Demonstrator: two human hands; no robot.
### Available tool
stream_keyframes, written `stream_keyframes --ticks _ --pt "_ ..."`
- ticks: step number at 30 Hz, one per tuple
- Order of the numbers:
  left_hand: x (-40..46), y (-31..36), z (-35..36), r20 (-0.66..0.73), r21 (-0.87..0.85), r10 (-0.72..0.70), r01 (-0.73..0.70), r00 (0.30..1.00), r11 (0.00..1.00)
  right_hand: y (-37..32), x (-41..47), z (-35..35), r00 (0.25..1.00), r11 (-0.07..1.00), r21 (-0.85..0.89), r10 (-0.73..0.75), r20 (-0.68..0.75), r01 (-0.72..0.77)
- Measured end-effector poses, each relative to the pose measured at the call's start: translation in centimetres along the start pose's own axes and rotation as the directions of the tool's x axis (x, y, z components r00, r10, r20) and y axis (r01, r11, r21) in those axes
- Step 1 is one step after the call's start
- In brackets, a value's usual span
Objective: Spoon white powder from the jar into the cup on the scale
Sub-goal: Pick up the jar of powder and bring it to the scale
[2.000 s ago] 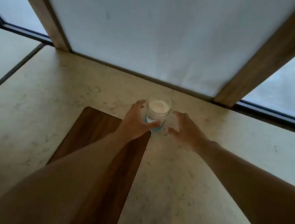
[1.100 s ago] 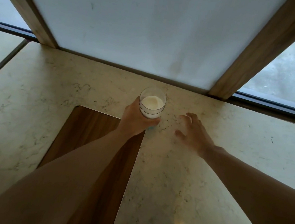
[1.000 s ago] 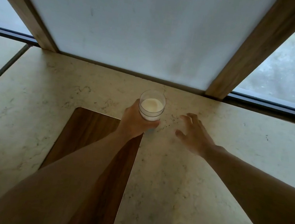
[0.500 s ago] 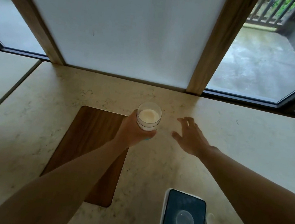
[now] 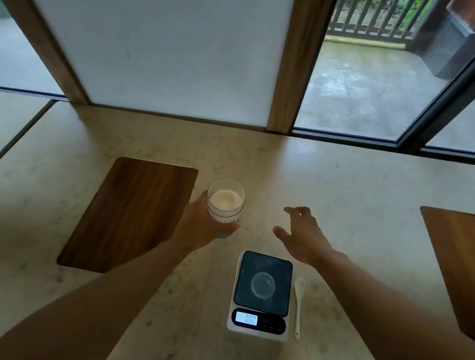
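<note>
A clear glass jar (image 5: 225,202) of white powder, lidless, sits in my left hand (image 5: 199,228), which is wrapped around its lower part just above the counter. My right hand (image 5: 302,236) hovers to the right of the jar with fingers spread and nothing in it. Nearer to me lies a white digital scale (image 5: 261,295) with a dark platform and a lit display. On the platform stands a small clear cup (image 5: 262,285), seen from above. A white spoon (image 5: 298,305) lies on the counter along the scale's right edge.
The pale marble counter (image 5: 360,208) runs to a window wall at the back. A dark wooden inlay panel (image 5: 131,215) lies left of the jar, and another wooden inlay panel (image 5: 468,271) sits at the right edge. A seam (image 5: 13,139) splits the counter at far left.
The jar has come toward me in my left hand, away from the wall. My right hand has drawn away from it. The view tilted down, bringing the scale, cup and spoon into sight.
</note>
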State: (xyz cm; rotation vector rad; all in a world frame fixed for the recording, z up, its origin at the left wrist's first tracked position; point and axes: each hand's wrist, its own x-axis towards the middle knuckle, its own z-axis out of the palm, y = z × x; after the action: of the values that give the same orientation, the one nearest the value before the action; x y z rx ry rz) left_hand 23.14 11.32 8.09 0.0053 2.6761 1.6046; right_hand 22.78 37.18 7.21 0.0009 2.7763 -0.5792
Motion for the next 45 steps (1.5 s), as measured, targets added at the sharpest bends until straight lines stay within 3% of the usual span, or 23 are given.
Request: stream_keyframes --ticks 6,15,20,31,45 --pt "-4.9 -0.8 1.7 -0.015 0.091 -0.035 0.036 0.999 0.995 3.7 -5.5 1.5 0.994 0.993 -0.044 0.109 -0.006 -0.109" --pt "-10.4 -1.7 2.9 -0.004 0.092 -0.048 0.048 0.999 0.995 7.5 -11.2 5.2 0.96 0.971 0.037 0.229 0.162 -0.238" --pt "-12.2 -2.0 3.1 0.006 0.086 -0.049 0.049 0.999 0.995 8.0 -12.9 6.7 0.939 0.977 -0.005 0.204 0.278 -0.211" --pt "-14.4 -2.0 3.6 -0.011 0.062 -0.056 0.056 0.998 0.997 7.0 -14.2 8.6 0.93 0.946 -0.022 0.322 0.178 -0.323" --pt "-14.5 -2.3 3.6 -0.023 0.088 -0.08 0.082 0.997 0.993 7.2 -14.2 9.6 0.919 0.914 0.13 0.365 0.152 -0.384"
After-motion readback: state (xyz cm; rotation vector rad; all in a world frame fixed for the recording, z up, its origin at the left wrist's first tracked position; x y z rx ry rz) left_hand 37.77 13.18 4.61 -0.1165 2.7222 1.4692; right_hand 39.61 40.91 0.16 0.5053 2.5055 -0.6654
